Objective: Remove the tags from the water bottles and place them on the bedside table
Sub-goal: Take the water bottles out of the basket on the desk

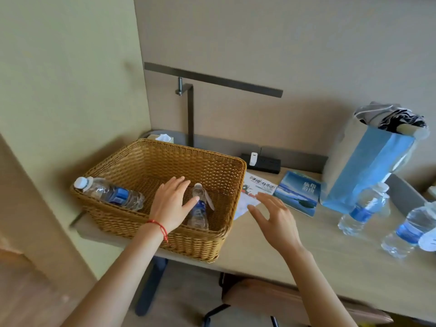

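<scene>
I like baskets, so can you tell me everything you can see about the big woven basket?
The woven basket is golden-brown wicker, rectangular, with tall sloping sides and an open top. It sits upright at the left end of the desk, its front corner reaching the edge. Inside are two water bottles: one bottle leans on the left rim, another bottle with a tag lies near the front. The left hand reaches in, thumb touching that bottle. A paper leaflet lies against its right side.

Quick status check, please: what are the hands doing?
Left hand open, thumb touching bottle in basket. Right hand open, hovering over desk. Tag on that bottle. Nothing blocking.
</scene>
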### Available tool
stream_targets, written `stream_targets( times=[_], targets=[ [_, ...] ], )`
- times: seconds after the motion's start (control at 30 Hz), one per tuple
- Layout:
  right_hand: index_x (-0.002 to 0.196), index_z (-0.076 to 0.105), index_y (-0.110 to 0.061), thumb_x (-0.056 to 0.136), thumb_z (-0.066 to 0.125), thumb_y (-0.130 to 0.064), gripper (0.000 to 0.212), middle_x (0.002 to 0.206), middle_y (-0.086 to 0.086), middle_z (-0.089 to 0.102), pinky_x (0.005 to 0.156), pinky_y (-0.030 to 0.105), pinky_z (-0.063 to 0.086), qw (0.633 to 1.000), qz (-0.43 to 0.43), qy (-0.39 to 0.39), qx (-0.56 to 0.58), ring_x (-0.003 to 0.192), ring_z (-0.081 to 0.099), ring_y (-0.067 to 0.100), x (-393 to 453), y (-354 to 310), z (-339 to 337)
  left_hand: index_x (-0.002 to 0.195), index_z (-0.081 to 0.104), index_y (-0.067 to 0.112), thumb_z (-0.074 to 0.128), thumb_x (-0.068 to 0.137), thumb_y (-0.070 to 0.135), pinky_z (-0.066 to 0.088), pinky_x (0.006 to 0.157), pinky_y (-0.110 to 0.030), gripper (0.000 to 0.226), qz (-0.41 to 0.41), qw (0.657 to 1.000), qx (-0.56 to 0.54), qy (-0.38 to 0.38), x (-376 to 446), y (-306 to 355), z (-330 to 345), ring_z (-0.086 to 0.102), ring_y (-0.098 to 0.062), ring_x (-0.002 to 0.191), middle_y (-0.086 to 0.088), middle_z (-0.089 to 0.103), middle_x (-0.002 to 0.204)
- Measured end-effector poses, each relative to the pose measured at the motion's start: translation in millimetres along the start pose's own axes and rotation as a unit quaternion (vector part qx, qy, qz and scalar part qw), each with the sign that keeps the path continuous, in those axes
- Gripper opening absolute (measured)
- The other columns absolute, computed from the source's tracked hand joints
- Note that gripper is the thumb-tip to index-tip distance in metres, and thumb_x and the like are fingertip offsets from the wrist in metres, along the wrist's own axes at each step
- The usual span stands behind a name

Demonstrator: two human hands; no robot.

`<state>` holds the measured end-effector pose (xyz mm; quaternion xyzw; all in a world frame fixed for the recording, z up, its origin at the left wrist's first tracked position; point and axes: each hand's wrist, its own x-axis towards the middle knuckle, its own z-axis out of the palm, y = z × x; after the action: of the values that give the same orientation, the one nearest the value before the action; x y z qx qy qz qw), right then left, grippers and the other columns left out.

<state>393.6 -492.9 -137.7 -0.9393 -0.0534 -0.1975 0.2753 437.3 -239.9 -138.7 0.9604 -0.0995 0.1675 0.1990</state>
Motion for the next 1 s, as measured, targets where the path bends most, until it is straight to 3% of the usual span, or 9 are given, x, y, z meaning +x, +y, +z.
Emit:
stream_targets(
  times=[0.2, 0.37, 0.53, 0.63, 0.87, 1.0],
  targets=[
    [0.126, 0.053, -0.022, 0.087, 0.050, -0.050, 0.048, 0.133, -0.001, 0.055, 0.094, 0.030, 0.041, 0.998, 0.058, -0.011, 0.035, 0.122, 0.049, 0.016, 37.2, -47.7, 57.6, 0.134, 0.042, 0.011, 0.051, 0.088, 0.042, 0.025, 0.112, -0.043, 0.056, 0.023, 0.999, -0.013, -0.031, 26.1, -70.2, -4.7, 0.030, -0.025, 0.136, -0.009, 0.041, 0.143],
    [0.126, 0.054, -0.019, 0.088, 0.054, -0.046, 0.047, 0.130, 0.000, 0.056, 0.091, 0.024, 0.030, 0.994, 0.097, -0.017, 0.055, 0.120, 0.050, 0.016, 63.8, -82.1, 95.8, 0.133, 0.042, 0.010, 0.051, 0.088, 0.043, 0.026, 0.112, -0.043, 0.057, 0.034, 0.997, -0.032, -0.065, 46.9, -118.5, -6.1, 0.030, -0.025, 0.136, -0.009, 0.042, 0.142],
    [0.129, 0.051, -0.018, 0.088, 0.053, -0.046, 0.050, 0.134, 0.003, 0.053, 0.103, 0.036, 0.038, 0.986, 0.149, -0.040, 0.060, 0.123, 0.048, 0.018, 81.8, -101.3, 120.9, 0.134, 0.042, 0.010, 0.052, 0.088, 0.041, 0.025, 0.112, -0.041, 0.056, 0.040, 0.993, -0.060, -0.091, 60.0, -147.4, -4.7, 0.030, -0.025, 0.136, -0.010, 0.042, 0.142],
    [0.129, 0.050, -0.017, 0.088, 0.053, -0.045, 0.050, 0.134, 0.005, 0.053, 0.102, 0.037, 0.038, 0.982, 0.171, -0.053, 0.065, 0.123, 0.048, 0.020, 95.3, -103.6, 134.3, 0.134, 0.042, 0.011, 0.051, 0.088, 0.041, 0.024, 0.113, -0.040, 0.055, 0.032, 0.992, -0.079, -0.090, 66.1, -156.6, 0.7, 0.029, -0.025, 0.137, -0.010, 0.042, 0.143],
    [0.125, 0.054, -0.010, 0.087, 0.054, -0.045, 0.051, 0.117, 0.007, 0.063, 0.090, 0.033, 0.048, 0.966, 0.228, -0.105, 0.068, 0.104, 0.059, 0.019, 130.5, -81.3, 172.3, 0.136, 0.039, 0.013, 0.048, 0.089, 0.044, 0.021, 0.113, -0.038, 0.057, 0.028, 0.992, -0.080, -0.097, 79.2, -166.6, 17.2, 0.027, -0.023, 0.137, -0.008, 0.040, 0.144],
    [0.090, 0.054, -0.017, 0.086, 0.056, -0.044, 0.027, 0.086, -0.001, 0.057, 0.060, 0.020, 0.041, 0.951, 0.254, -0.163, 0.068, 0.070, 0.050, 0.008, 151.9, -62.1, 194.7, 0.137, 0.037, 0.014, 0.047, 0.089, 0.045, 0.019, 0.114, -0.037, 0.058, 0.031, 0.990, -0.080, -0.108, 87.8, -167.3, 24.0, 0.024, -0.022, 0.138, -0.006, 0.037, 0.146]
  ],
)
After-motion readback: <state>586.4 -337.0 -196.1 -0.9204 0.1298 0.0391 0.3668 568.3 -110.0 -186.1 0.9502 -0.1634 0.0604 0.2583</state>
